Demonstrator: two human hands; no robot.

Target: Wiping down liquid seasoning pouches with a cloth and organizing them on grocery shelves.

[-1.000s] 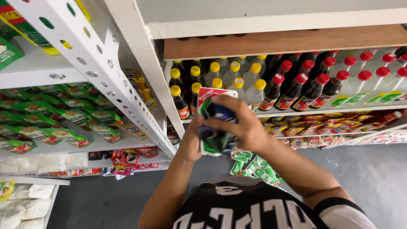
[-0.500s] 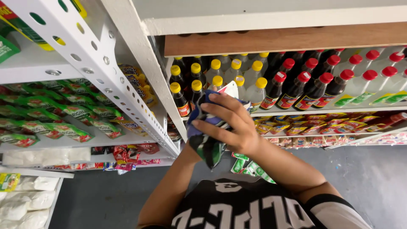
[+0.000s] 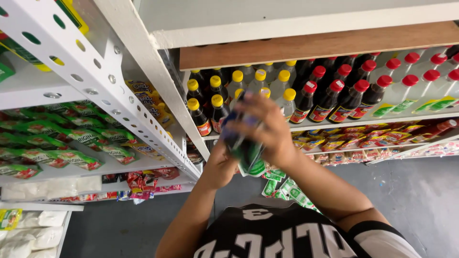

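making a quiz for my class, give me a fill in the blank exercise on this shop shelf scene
1. Both hands, the left hand and right hand, hold a stack of green and blue ____.
2. The bottles behind the hands have ____ caps.
3. The dark bottles further right have ____ caps.
4. The metal shelf upright is painted ____.

Missing words: packets; yellow; red; white

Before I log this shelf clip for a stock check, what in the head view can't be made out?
- Packet: motion-blurred and mostly covered by the right hand; its kind is unclear.
- Left hand: fingers hidden behind the packet, so its grip is unclear.
- Yellow-capped bottles: the front ones are partly hidden by the hands.
- Red-capped bottles: row cut off by the right edge.
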